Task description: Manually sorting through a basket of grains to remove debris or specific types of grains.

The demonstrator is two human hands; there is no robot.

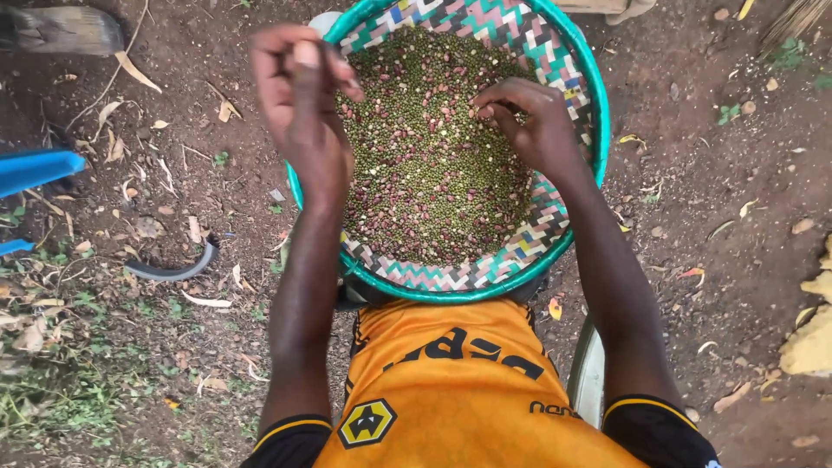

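Observation:
A round woven tray (485, 273) with a teal rim and zigzag pattern rests on my lap. It holds a spread of small green grains mixed with reddish-brown beans (425, 173). My left hand (299, 95) is raised over the tray's left edge, fingers curled and pinched together; whether a grain sits between them is too small to see. My right hand (529, 121) rests on the grain heap at the right side, fingertips pinched down among the grains.
Bare brown soil with dry leaves surrounds me. A blue object (35, 169) pokes in at the left edge. A curved dark strip (173, 270) lies on the ground left of the tray. Yellowish stones (810, 338) sit at the right edge.

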